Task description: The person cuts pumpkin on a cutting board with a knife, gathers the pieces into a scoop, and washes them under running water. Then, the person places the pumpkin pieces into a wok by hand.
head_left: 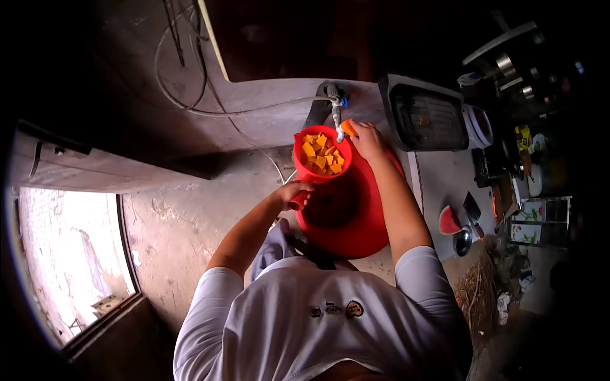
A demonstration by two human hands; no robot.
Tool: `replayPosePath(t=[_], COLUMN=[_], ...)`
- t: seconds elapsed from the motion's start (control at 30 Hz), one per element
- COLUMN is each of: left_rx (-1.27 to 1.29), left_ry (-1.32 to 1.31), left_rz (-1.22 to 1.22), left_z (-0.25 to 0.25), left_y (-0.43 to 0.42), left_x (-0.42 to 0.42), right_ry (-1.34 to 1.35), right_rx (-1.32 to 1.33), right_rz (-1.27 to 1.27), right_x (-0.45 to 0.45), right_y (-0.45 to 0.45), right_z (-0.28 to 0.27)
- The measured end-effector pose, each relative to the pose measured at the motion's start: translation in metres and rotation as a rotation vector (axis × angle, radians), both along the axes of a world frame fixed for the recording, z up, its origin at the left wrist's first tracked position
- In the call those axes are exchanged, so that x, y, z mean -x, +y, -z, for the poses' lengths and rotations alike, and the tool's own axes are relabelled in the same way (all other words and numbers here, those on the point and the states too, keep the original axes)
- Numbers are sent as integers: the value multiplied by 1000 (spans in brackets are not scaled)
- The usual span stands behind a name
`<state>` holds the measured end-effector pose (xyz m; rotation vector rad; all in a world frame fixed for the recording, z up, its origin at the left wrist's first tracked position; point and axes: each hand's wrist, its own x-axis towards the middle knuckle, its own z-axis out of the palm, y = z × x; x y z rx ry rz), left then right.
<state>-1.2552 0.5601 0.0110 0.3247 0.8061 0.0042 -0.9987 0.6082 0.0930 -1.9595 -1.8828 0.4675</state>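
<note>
A red plastic dipper (298, 155) with a pouring lip is full of cut orange-yellow chunks (322, 154) that look like pumpkin. My left hand (293, 193) is closed around its handle, on the near left side. Beside the metal tap (337, 114), my right hand (366, 141) pinches one orange chunk (348, 128), just above and right of the dipper's rim. The tap's spout points down next to the rim. Below the dipper stands a large round red basin (375, 216), its inside mostly in shadow.
A dark tray (424, 117) rests right of the tap, with a white tub (478, 126) beside it. On the right lie a watermelon piece (449, 220), a cleaver (472, 208) and a metal bowl (462, 241). A hose (238, 114) runs left from the tap. A bright doorway (73, 254) opens at left.
</note>
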Motion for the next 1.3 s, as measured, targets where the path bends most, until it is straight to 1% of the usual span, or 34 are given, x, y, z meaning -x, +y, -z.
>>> replayPosePath(t=[0.03, 0.1, 0.13, 0.23, 0.33, 0.37, 0.4, 0.43, 0.5, 0.53, 0.63, 0.73, 0.77, 0.8, 0.9, 0.93, 1.0, 1.03, 1.1, 1.13, 1.23, 1.3], left_rx=[5, -23, -11, -61, -58, -27, -42, -54, -78, -85, -42, -3, -4, 12, 23, 9, 28, 48, 52, 56, 63, 59], left_ry=[-13, -41, -57, -63, -66, -69, -67, -64, -69, -72, -69, -78, -76, -67, -54, -53, -34, -13, -16, -21, -35, -8], left_rz=[15, 33, 46, 51, 60, 60, 60, 61, 46, 41, 1, 7, 3, -4, -18, -26, -35, -41, -70, -95, -126, -126], left_z=[1, 2, 13, -3, -10, 0, 1, 1, 1, 2, 10, 17, 20, 22, 27, 26, 24, 22, 15, 13, 17, 15], left_y=[4, 9, 20, 18, 16, 22, 20, 19, 17, 13, 11, 4, 1, -2, -8, -12, -15, -16, -20, -21, -26, -27], left_x=[0, -2, 0, -9, -14, -9, -13, -16, -18, -19, -16, -17, -18, -20, -23, -24, -27, -28, -30, -30, -32, -34], right_ry=[-9, -162, -165, -249, -333, -433, -539, -543, -647, -669, -711, -773, -770, -739, -584, -473, -418, -388, -254, -217, -140, -135], right_rx=[-1, -100, -60, -71, -121, -149, -219, -228, -276, -333, -286, -350, -353, -284, -280, -300, -314, -322, -283, -358, -329, -359], right_rz=[11, -122, -112, -145, -217, -261, -308, -315, -358, -384, -420, -461, -464, -434, -350, -259, -174, -131, -220, -233, -200, -199], right_x=[-5, -14, -12, -16, -18, -14, -20, -24, -29, -31, -30, -37, -39, -43, -41, -38, -33, -24, -13, -17, -14, -12], right_y=[2, 3, 13, 8, 6, 14, 13, 13, 11, 10, 17, 20, 21, 23, 30, 29, 27, 26, 17, 17, 17, 20], right_z=[3, 8, 20, 10, 6, 17, 16, 17, 17, 17, 23, 25, 28, 34, 54, 57, 61, 51, 26, 32, 27, 29])
